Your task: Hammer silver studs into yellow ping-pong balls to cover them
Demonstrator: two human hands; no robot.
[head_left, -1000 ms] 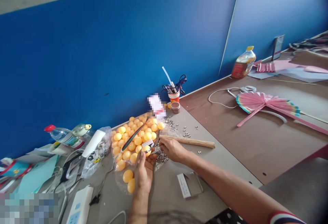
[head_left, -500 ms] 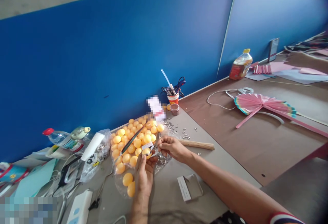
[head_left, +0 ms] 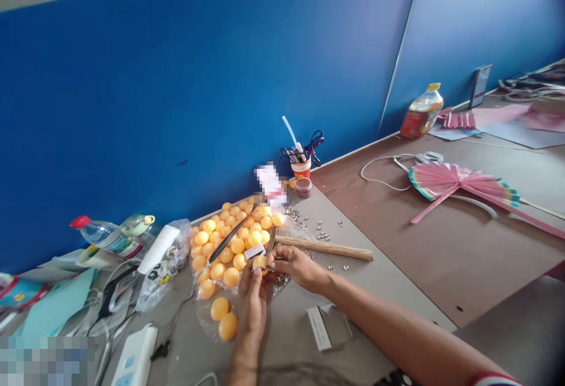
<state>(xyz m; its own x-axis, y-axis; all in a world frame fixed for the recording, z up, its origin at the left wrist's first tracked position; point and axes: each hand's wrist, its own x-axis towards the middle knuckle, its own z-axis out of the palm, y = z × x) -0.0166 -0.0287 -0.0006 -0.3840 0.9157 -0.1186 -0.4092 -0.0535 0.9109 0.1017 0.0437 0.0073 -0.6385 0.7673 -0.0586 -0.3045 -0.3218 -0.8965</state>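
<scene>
My left hand is closed around an orange ping-pong ball, thumb on its near side. A small shiny bit shows on the ball. My right hand pinches with thumb and forefinger right at the ball's right side; whatever is between those fingertips is too small to make out. Behind both hands lies a clear bag with many orange ping-pong balls, a dark slender tool resting across them. Small silver metal pieces are scattered beyond my right hand, near a wooden stick.
An open small box sits near my right forearm. On the left are a power strip, cables and plastic bottles. A cup of tools stands by the blue partition. A pink paper fan lies on the right.
My right hand has come in from a small gap to meet the ball in my left hand. The view has shifted slightly.
</scene>
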